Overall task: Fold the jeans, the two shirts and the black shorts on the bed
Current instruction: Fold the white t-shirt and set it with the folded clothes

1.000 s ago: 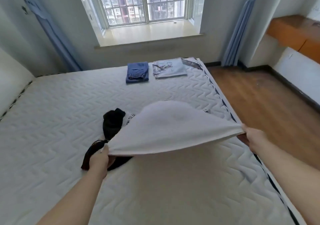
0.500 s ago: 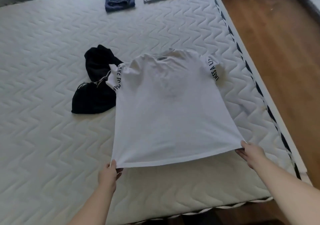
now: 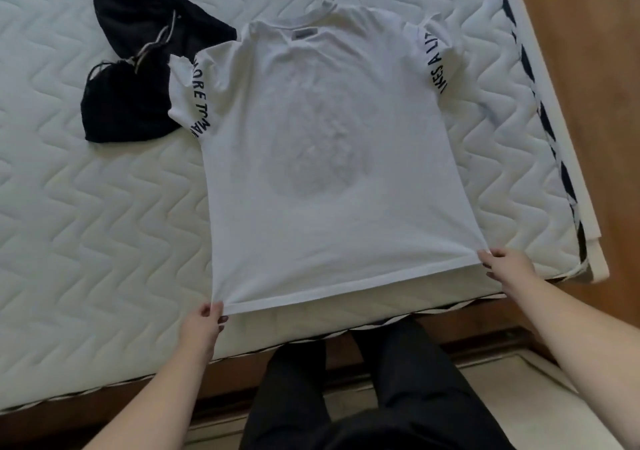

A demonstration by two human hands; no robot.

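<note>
One white shirt (image 3: 329, 158) lay spread flat, back up, near the foot of the bed (image 3: 86, 224), its hem drawn taut. It looked light, soft and limp, best taken by corners or shoulders. The left hand (image 3: 204, 328) pinched the hem's left corner, the right hand (image 3: 507, 266) its right corner. Crumpled black shorts (image 3: 135, 79) touched its left sleeve.

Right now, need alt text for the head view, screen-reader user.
A white short-sleeved T-shirt with black lettering on its sleeves lies spread on a white quilted mattress, the left hand and right hand each pinching a corner of its near hem. Crumpled black shorts lie beside the shirt's left sleeve, which overlaps them.
</note>
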